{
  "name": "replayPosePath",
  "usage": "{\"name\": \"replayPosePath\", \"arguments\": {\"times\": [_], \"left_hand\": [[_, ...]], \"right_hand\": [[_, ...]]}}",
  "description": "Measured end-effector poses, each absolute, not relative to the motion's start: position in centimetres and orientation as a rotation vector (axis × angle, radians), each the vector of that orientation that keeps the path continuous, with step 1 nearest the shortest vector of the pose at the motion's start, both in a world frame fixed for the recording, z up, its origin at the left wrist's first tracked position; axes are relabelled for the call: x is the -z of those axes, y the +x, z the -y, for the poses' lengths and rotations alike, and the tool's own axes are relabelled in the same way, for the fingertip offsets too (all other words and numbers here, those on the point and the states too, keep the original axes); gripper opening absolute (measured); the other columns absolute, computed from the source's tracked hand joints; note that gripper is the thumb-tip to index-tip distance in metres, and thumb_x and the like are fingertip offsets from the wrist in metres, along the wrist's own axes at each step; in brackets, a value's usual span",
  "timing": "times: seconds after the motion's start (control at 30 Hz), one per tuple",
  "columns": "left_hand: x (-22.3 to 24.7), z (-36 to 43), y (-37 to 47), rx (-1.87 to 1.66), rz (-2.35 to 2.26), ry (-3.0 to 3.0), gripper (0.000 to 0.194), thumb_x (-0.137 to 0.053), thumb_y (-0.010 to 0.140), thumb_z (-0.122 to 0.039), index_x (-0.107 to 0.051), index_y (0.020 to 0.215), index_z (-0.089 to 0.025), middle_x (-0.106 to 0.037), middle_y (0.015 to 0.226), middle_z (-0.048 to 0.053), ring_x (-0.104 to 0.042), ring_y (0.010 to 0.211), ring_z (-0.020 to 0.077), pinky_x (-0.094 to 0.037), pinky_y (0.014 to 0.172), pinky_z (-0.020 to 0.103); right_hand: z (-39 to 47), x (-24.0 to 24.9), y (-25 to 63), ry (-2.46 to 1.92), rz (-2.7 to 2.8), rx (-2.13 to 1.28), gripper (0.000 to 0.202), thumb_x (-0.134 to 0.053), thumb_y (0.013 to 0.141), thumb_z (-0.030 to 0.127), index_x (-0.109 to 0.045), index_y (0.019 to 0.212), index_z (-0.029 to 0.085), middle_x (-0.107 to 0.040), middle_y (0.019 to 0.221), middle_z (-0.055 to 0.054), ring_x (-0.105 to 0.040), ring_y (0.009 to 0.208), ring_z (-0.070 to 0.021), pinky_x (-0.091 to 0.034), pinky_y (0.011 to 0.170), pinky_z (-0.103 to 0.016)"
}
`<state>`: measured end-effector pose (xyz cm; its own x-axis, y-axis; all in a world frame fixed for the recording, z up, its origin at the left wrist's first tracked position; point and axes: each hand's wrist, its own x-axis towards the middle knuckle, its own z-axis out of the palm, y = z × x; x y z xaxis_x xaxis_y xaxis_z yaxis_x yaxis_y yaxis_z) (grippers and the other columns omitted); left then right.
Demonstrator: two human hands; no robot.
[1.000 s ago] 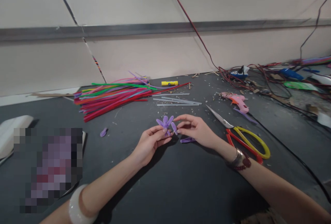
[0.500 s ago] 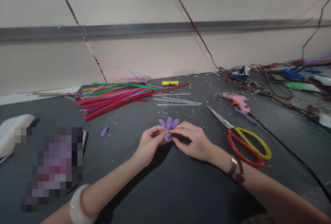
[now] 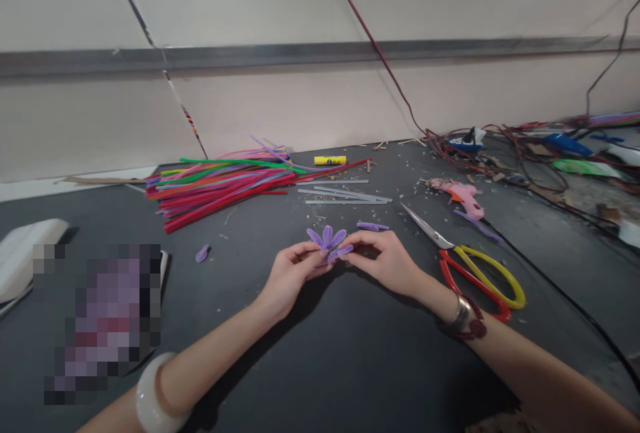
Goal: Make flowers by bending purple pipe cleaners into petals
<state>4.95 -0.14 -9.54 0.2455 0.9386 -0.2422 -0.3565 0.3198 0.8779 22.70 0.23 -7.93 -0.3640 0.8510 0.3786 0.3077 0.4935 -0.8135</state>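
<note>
The fingers of the left hand (image 3: 295,279) pinch the base of a fuzzy purple flower (image 3: 327,238), held up over the middle of a dark surface (image 3: 280,366), its petals fanned toward the far edge. The fingers of the right hand (image 3: 383,259) pinch a narrow purple petal (image 3: 342,252) against the flower's right side; whether it is attached cannot be told.

Just beyond the right hand lies a loose purple strip (image 3: 369,226). Well to the left, a single purple loop (image 3: 203,254) rests alone. Near the right forearm, scissors (image 3: 445,242) with red and yellow handles lie slightly open, blades toward the far edge. Beyond them is a pink glue gun (image 3: 465,201).

Toward the far edge are translucent sticks (image 3: 345,203), then a yellow tube (image 3: 330,161), with a bundle of colourful fuzzy stems (image 3: 220,193) to their left. Tangled cables (image 3: 440,146) crowd the far right corner.
</note>
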Motion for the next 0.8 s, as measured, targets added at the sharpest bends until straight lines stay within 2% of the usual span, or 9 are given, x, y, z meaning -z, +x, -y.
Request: {"name": "replayPosePath", "arguments": {"times": [0.1,0.57,0.8], "left_hand": [[9.42,0.26,4.98,-0.959,-0.884,0.800,0.012,-0.069,0.068,-0.019,-0.065,0.076,-0.011,-0.070,0.074,0.005,-0.065,0.069,0.0127,-0.052,0.073,0.024],[9.32,0.23,4.89,-0.913,-0.873,0.825,0.014,-0.066,0.071,-0.023,-0.067,0.076,-0.010,-0.071,0.073,0.008,-0.066,0.071,0.0144,-0.052,0.074,0.026],[9.21,0.44,4.96,-0.934,-0.926,0.861,0.014,-0.068,0.066,-0.023,-0.068,0.072,-0.010,-0.070,0.072,0.009,-0.065,0.068,0.0160,-0.052,0.074,0.030]], "right_hand": [[-0.42,8.05,22.78,-0.974,1.891,-0.885,0.010,-0.059,0.075,0.017,-0.064,0.083,0.019,-0.067,0.079,-0.001,-0.062,0.072,-0.0113,-0.050,0.067,-0.022],[-0.22,7.65,22.99,-0.981,2.068,-0.598,0.008,-0.057,0.076,0.016,-0.064,0.078,0.017,-0.064,0.074,-0.001,-0.057,0.065,-0.0103,-0.045,0.064,-0.023],[-0.06,7.94,22.86,-0.925,2.044,-0.468,0.013,-0.056,0.077,0.017,-0.063,0.088,0.019,-0.066,0.081,-0.002,-0.060,0.074,-0.0126,-0.048,0.069,-0.026]]}}
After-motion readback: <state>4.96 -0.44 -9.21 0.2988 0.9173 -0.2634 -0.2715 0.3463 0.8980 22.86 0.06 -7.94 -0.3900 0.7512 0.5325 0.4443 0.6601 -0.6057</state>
